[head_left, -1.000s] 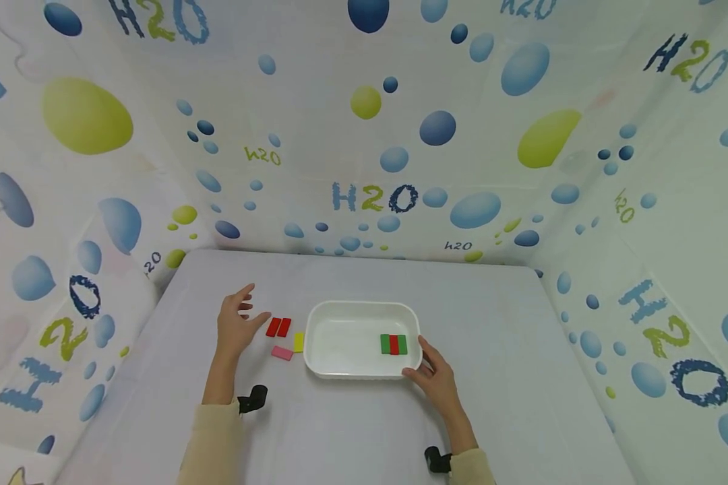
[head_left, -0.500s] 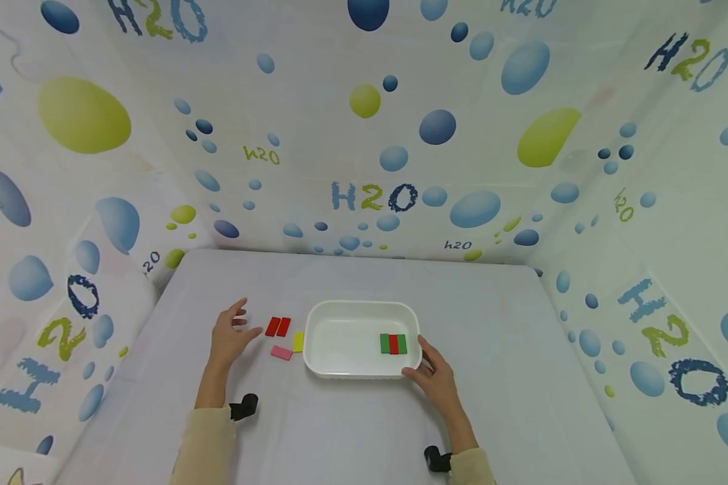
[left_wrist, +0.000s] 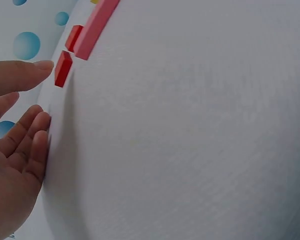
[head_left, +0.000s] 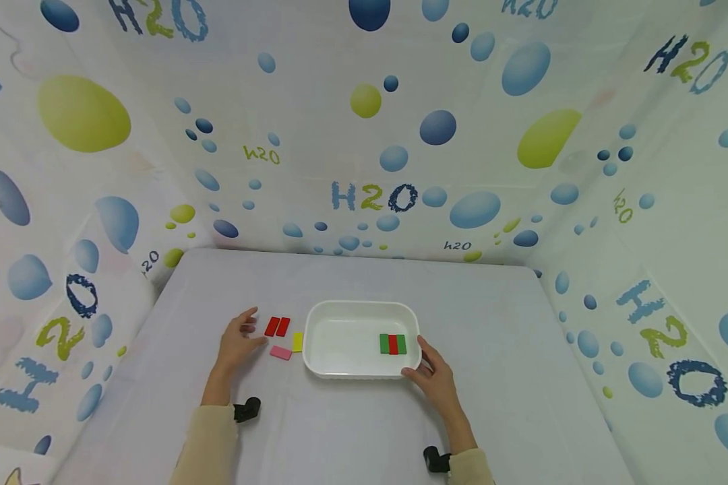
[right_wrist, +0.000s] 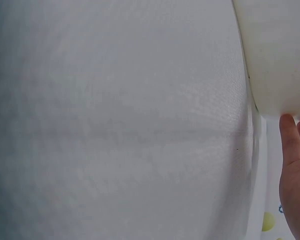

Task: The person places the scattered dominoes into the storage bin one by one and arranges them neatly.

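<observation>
My left hand (head_left: 236, 343) is held over the table with its fingers apart and nothing between them. Its thumb tip comes close to two red blocks (head_left: 277, 327) lying side by side. A pink block (head_left: 281, 352) lies just nearer to me, also seen as a long pink bar (left_wrist: 96, 30) in the left wrist view. Beside the white tray's left wall is a yellow block (head_left: 298, 342). My right hand (head_left: 437, 380) holds the white tray (head_left: 346, 347) at its front right corner, thumb at the front side and fingers along the right side. Green and red blocks (head_left: 393, 344) sit together inside the tray.
The white table (head_left: 340, 431) extends around the tray, with its far edge meeting a curtain (head_left: 364, 148) printed with bubbles and lettering. More of this sheet hangs at both sides. Black wrist cameras (head_left: 247, 409) sit at both cuffs.
My left hand first drew back leftward from the red blocks, then came slightly right and nearer to me. My right hand and the tray have stayed put.
</observation>
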The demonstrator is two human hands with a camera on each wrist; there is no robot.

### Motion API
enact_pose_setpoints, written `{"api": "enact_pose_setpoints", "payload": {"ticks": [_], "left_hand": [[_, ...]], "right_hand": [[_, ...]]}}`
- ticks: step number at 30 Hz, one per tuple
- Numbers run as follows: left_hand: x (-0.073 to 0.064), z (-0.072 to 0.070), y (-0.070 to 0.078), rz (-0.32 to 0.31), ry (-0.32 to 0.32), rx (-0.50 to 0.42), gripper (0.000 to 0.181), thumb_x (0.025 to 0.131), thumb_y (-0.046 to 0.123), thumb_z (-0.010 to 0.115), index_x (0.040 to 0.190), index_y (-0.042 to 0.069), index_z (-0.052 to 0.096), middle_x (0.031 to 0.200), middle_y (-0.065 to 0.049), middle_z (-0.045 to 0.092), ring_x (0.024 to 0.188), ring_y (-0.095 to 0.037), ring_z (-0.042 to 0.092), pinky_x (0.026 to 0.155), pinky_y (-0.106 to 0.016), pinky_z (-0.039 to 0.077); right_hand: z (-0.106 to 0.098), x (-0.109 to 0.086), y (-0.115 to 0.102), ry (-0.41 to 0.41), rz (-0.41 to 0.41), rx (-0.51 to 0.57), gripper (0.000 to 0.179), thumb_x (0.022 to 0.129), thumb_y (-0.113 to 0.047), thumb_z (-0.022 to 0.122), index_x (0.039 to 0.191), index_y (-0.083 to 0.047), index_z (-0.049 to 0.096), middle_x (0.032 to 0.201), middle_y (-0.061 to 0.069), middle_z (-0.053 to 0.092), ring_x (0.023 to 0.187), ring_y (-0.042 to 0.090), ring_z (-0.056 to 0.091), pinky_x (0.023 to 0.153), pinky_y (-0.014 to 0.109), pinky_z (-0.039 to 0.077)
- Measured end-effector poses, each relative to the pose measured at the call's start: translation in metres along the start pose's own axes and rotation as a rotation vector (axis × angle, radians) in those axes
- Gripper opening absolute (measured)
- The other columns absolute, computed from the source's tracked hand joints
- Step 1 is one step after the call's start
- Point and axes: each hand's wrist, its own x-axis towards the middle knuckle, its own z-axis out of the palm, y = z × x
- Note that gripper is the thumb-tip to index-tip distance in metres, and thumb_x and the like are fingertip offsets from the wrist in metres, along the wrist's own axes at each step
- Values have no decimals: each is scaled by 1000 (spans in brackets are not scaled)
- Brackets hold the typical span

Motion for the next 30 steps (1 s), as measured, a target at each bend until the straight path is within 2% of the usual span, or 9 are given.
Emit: {"api": "enact_pose_setpoints", "payload": {"ticks": [5,12,16,24,30], "left_hand": [[2,8,-3,0,-13,45,68,85,3,65,147,4,38,133,-23,45,120,-37,42,104,-52,39],[6,9,-1,22,-26,116,68,84,3,69,146,6,42,129,-21,47,115,-34,44,101,-50,41],[13,8,-1,28,-57,166,67,84,3,70,145,6,44,127,-20,48,109,-33,45,96,-47,43],[21,2,1,1,-155,232,66,83,5,71,144,9,46,125,-20,46,105,-32,44,83,-40,43],[23,2,6,-3,-172,246,64,81,7,73,141,10,51,123,-21,48,102,-32,45,80,-39,44]], "right_hand": [[0,1,0,4,4,-5,84,74,-16,84,148,-13,44,152,12,42,136,35,45,99,29,46],[1,2,2,7,15,-6,84,73,-17,84,147,-16,45,152,11,43,136,34,46,99,29,46],[0,2,2,4,13,-1,84,74,-16,84,147,-15,44,152,11,42,136,34,46,99,29,47],[1,0,0,9,3,4,84,74,-15,84,148,-12,44,152,14,41,135,36,46,98,27,48],[1,-1,-1,7,-9,4,84,75,-15,84,148,-10,43,151,15,42,134,38,46,97,28,48]]}}
